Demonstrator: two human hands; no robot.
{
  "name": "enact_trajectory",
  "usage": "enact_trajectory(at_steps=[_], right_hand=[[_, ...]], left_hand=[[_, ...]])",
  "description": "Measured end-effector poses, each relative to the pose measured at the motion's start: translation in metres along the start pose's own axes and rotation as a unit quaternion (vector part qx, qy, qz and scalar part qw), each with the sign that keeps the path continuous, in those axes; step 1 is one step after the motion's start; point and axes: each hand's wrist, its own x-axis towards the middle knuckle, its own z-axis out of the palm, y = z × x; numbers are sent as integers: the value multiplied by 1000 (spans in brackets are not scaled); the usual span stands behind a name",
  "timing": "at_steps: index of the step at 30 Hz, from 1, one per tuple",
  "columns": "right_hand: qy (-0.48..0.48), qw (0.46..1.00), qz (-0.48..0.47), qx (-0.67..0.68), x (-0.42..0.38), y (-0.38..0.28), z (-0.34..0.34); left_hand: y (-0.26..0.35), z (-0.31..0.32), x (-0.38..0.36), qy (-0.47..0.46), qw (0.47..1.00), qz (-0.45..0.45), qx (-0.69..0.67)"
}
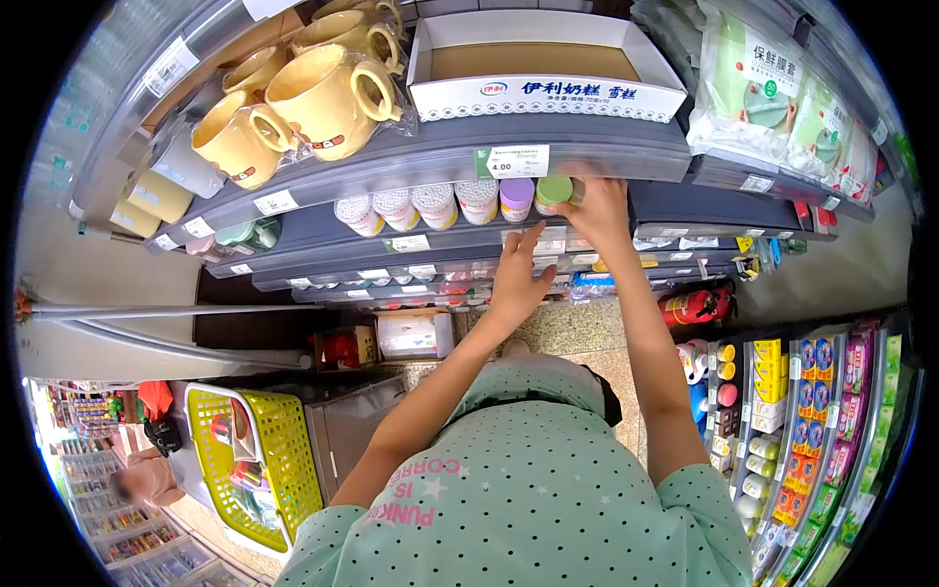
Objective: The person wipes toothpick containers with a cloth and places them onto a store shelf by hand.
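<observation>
While our right hand (599,207) reaches up to the shelf (411,161), its fingers close around the green-lidded jar (554,192) at the end of a row. Just left of that hand stand the purple-lidded jar (516,199) and the white-lidded jars (421,205). Our left hand (518,279) hangs below and left of the right, fingers spread and straight, holding nothing, in front of the lower shelves. Above the right hand sit a price tag (513,161) and an empty carton (543,68). Far up and left of both hands are yellow mugs (293,98). A yellow basket (256,460) lies well below the left hand.
</observation>
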Motion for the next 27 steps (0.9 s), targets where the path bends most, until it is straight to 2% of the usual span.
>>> enact_trajectory(at_steps=[11, 17, 23, 26, 27], right_hand=[[-37, 999, 10, -28, -6, -2, 0], [-19, 997, -10, -77, -5, -6, -3], [-38, 995, 2, -95, -5, -7, -2], [7, 997, -22, -76, -7, -2, 5], [-10, 996, -7, -87, -7, -5, 3]], left_hand=[[-10, 1, -9, 14, 1000, 16, 21], [1, -3, -11, 8, 1000, -14, -2], [-7, -2, -12, 11, 1000, 5, 10], [-3, -5, -13, 4, 1000, -18, 2], [-3, -5, -13, 5, 1000, -19, -1]])
